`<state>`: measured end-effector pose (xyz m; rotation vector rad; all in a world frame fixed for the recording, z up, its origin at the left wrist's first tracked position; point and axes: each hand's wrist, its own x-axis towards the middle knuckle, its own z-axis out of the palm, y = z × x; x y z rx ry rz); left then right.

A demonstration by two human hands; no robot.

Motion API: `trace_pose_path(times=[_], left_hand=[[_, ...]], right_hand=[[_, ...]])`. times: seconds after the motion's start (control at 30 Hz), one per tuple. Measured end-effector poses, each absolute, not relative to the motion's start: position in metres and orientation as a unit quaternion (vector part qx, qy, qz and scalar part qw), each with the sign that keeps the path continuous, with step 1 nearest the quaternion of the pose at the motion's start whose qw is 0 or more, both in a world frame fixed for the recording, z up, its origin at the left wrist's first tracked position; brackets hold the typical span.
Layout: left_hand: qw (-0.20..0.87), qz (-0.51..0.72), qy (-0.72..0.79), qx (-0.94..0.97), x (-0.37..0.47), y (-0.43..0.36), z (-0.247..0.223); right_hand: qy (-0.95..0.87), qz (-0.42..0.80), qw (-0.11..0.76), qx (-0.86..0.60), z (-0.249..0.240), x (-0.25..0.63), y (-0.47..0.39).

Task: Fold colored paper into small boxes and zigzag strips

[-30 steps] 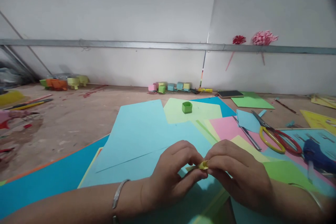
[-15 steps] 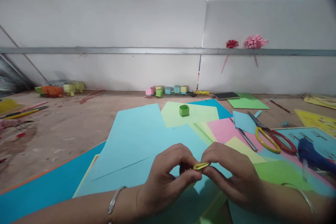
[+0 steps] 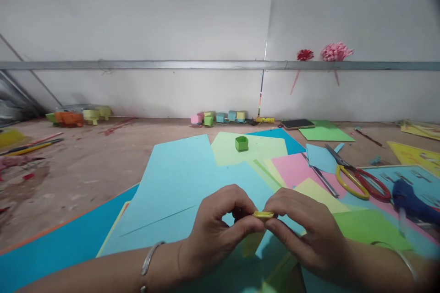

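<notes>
A small folded piece of yellow paper [image 3: 263, 215] is pinched between my two hands, low in the middle of the head view. My left hand [image 3: 223, 226] grips its left end with thumb and forefinger. At its right end, the thumb and fingertips of my right hand [image 3: 305, 229] close on it. Fingers hide part of the folded paper. Light blue paper sheets [image 3: 182, 169] lie beneath my hands. Beyond them, a small green open paper box [image 3: 241, 143] stands on a pale green sheet [image 3: 223, 151].
To the right lie scissors [image 3: 360, 181], a silver pen-like tool [image 3: 323, 178], a blue glue gun [image 3: 412, 203] and pink paper [image 3: 288, 169]. Several small paper boxes [image 3: 221, 117] and a phone [image 3: 297, 124] line the back. Pencils [image 3: 34, 145] are at left.
The folded yellow paper has turned to lie more level between my fingers, its left end slightly higher. My hands have barely moved, and the view has shifted a little.
</notes>
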<state>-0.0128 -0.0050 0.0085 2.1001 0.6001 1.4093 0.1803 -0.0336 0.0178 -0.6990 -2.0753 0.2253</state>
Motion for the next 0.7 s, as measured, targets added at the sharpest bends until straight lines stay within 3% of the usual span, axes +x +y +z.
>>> trace_pose_path(times=[0.7], left_hand=[[0.313, 0.456, 0.235, 0.799, -0.0173, -0.0072, 0.0104]], right_hand=[[-0.833, 0.142, 0.427, -0.322, 0.0234, 0.1835, -0.0353]])
